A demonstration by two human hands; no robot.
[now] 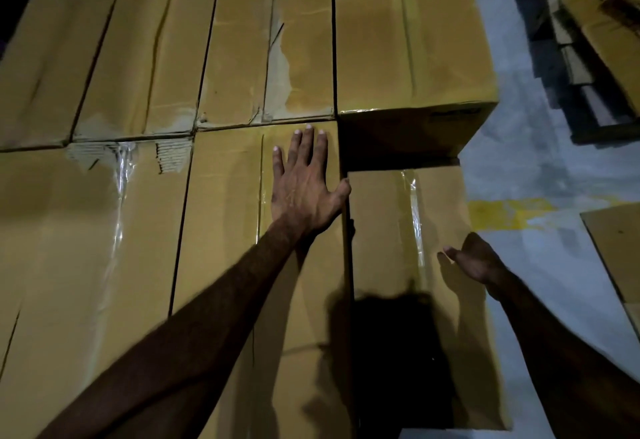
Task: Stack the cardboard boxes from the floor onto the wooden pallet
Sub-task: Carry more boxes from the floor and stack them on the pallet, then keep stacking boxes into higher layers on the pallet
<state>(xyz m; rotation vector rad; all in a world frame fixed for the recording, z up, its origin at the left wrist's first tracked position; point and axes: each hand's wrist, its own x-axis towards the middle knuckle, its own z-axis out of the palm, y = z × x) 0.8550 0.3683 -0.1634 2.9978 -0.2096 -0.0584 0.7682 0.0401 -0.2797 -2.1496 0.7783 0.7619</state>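
Observation:
Several taped brown cardboard boxes fill the view in a tight stack seen from above. My left hand [304, 182] lies flat, fingers straight, on the top of a near box [228, 231], its thumb hooked over that box's right edge. Lower to the right sits another box [391, 231] one level down, below a higher box [408, 33] behind it. My right hand [474, 260] is at this lower box's right edge, fingers relaxed and open, holding nothing. The pallet under the stack is hidden.
Grey concrete floor [540, 161] with a yellow painted mark [505, 213] runs along the right. A flat piece of cardboard [620, 251] lies at the right edge. A pile of wooden pallets and cardboard [595, 40] stands at the top right.

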